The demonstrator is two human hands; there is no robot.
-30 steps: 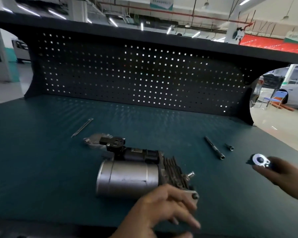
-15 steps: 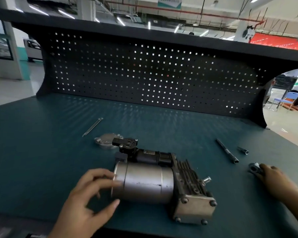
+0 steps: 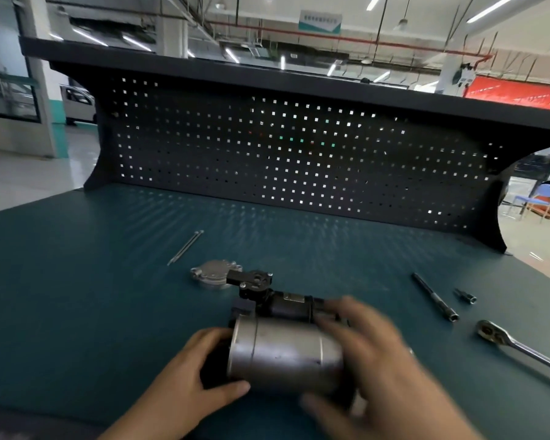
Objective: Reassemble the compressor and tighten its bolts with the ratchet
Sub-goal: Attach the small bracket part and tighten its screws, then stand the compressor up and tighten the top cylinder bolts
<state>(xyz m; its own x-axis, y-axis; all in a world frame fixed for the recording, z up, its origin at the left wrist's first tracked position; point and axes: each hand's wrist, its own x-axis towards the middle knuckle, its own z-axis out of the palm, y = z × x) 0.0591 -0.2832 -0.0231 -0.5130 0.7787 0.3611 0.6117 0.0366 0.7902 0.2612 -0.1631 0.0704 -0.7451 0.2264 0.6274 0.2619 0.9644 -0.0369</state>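
Observation:
The compressor point(image 3: 283, 354), a silver cylinder with black fittings on its far side, lies on the green bench mat near the front edge. My left hand point(image 3: 200, 379) grips the cylinder's left end, thumb under it. My right hand point(image 3: 372, 369), blurred by motion, wraps over the right end and hides the finned head. The ratchet point(image 3: 515, 344) lies by itself on the mat to the right. A round metal cover plate point(image 3: 213, 274) sits just behind the compressor, and two long thin bolts point(image 3: 186, 247) lie further back left.
An extension bar point(image 3: 434, 296) and a small socket point(image 3: 465, 295) lie on the mat right of the compressor. A dark pegboard point(image 3: 299, 160) stands along the back of the bench. The mat point(image 3: 77, 296) spreads wide on the left.
My right hand let go of the ratchet on the mat and came over to the compressor's right end. My left hand closed on the cylinder's left end.

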